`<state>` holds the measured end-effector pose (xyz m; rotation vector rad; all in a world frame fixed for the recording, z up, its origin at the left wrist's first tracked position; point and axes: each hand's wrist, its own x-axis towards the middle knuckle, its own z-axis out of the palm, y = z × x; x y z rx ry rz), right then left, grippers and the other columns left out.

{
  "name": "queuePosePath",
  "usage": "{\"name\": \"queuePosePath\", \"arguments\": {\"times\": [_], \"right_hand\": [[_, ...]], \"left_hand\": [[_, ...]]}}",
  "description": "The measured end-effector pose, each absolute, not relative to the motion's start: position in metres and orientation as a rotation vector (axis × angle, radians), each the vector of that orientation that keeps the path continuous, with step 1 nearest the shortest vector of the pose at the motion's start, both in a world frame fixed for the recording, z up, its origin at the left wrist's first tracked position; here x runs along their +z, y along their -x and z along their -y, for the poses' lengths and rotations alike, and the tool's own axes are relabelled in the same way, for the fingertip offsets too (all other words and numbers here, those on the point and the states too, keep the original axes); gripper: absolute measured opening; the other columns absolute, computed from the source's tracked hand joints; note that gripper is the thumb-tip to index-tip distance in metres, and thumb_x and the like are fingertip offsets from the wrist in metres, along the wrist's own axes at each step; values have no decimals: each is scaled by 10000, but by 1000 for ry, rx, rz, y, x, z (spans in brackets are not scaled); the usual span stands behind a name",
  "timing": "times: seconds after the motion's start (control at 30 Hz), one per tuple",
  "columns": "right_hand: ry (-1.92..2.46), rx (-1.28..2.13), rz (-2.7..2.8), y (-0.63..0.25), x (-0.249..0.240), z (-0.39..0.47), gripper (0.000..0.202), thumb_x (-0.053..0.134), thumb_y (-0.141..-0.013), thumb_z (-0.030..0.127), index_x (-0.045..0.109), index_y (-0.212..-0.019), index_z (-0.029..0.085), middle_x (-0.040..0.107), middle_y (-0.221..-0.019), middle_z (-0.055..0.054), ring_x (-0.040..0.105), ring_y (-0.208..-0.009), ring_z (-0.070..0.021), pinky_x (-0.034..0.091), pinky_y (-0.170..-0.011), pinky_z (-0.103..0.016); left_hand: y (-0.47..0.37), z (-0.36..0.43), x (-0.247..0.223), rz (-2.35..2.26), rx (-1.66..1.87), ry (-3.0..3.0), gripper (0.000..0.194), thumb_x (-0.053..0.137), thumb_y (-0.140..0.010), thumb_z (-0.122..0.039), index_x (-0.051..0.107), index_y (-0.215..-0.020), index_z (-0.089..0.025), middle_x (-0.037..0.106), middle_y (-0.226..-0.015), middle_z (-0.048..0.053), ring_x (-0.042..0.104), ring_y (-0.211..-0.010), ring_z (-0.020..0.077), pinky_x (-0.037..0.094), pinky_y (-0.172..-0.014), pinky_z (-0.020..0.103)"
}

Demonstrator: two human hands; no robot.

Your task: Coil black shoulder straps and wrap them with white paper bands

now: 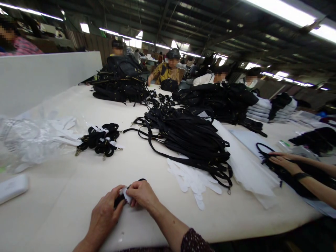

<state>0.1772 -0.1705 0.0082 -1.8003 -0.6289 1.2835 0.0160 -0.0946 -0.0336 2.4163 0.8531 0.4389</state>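
Near the table's front edge, my left hand [106, 210] is closed round a small black strap bundle [120, 200] with a white strip [127, 196] wrapped on it. My right hand [143, 194] pinches the white strip from the other side, its fingers close to my left fingertips. Part of the black bundle is hidden by both hands. Beyond them lies a group of coiled black straps [101, 140] with white wraps and metal clips. A large heap of long black straps [183, 134] lies further right, beside loose white strips [194, 178].
Clear plastic bags [31, 140] and a white box [13, 188] lie at the left. Stacked black bags [120, 78] stand at the back. On the right, another person's hands [286, 162] rest on a black bag. White sheets [241, 164] lie between.
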Motion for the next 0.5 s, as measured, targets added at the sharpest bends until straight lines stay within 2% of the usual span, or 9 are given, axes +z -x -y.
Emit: {"name": "queuePosePath", "arguments": {"times": [0.5], "right_hand": [[1867,1330,663,-179,18,167,134,547,-674,224,666,-707,173,609,-486,23,552,-411,-99,398,-393,-163]], "left_hand": [[-16,96,-32,-893,421,-2377,278,522,-917,-315,489,-1190,-279,707,-1094,40,679,-973,243,529,-835,400]]}}
